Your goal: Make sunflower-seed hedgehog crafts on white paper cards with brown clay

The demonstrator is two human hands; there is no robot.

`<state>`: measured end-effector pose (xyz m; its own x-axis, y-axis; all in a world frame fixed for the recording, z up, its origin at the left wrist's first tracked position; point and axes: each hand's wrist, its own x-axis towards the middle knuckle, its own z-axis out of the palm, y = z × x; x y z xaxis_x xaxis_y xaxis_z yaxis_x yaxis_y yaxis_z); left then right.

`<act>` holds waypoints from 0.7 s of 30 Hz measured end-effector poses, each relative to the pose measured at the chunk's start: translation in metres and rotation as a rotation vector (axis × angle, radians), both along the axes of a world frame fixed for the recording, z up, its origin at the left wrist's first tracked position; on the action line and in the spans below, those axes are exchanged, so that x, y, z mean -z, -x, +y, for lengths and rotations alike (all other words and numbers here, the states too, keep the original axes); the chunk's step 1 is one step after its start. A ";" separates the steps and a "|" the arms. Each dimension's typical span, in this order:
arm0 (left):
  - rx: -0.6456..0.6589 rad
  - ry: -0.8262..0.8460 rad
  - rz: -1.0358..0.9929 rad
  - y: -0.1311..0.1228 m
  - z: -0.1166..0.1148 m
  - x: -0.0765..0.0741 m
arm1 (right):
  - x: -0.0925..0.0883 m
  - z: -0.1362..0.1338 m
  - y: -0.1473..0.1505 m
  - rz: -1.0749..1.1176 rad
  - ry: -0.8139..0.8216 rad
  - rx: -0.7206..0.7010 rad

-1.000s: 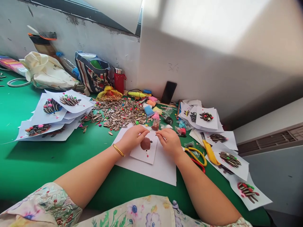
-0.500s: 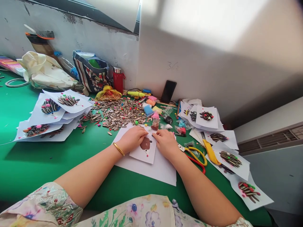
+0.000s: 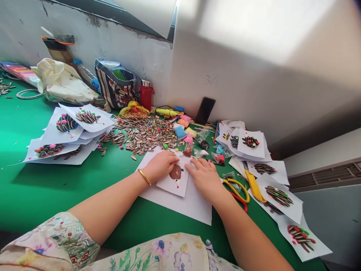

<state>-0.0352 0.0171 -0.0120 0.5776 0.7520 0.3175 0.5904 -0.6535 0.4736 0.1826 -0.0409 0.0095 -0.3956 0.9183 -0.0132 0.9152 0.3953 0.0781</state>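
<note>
A small white card (image 3: 179, 190) with a brown clay shape (image 3: 175, 172) and tiny dots on it lies on larger white paper (image 3: 194, 209). My left hand (image 3: 163, 165), with a gold bracelet at the wrist, rests on the card's upper left part, its fingers together by the brown shape; its fingertips are partly hidden. At the card's right edge my right hand (image 3: 203, 177) lies with its fingers spread, holding nothing. Beyond both hands is a pile of striped seeds (image 3: 149, 133), with bags of coloured clay (image 3: 188, 148) beside it.
Seed-decorated cards lie in stacks at left (image 3: 93, 126) and right (image 3: 254, 150). Scissors (image 3: 239, 188) and a yellow cutter (image 3: 254, 186) are by my right forearm. A phone (image 3: 205, 111), red bottle (image 3: 146, 96) and bags (image 3: 117, 84) stand along the wall.
My right hand has moved slightly away from the brown shape, and its fingers have spread. My left hand stays on the card. The whole view has shifted a little.
</note>
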 end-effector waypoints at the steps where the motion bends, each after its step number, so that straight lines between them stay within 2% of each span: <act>1: -0.001 -0.002 0.002 0.000 0.000 0.000 | 0.000 -0.001 -0.001 0.005 0.014 -0.005; 9: -0.002 0.005 0.000 0.000 -0.001 -0.002 | 0.001 0.002 -0.005 -0.015 0.023 0.052; 17: 0.002 -0.009 0.009 -0.001 -0.001 -0.001 | 0.010 0.000 0.000 0.025 0.011 -0.024; 21: 0.001 -0.018 0.047 -0.001 -0.001 -0.001 | 0.007 0.003 -0.002 0.029 0.018 0.029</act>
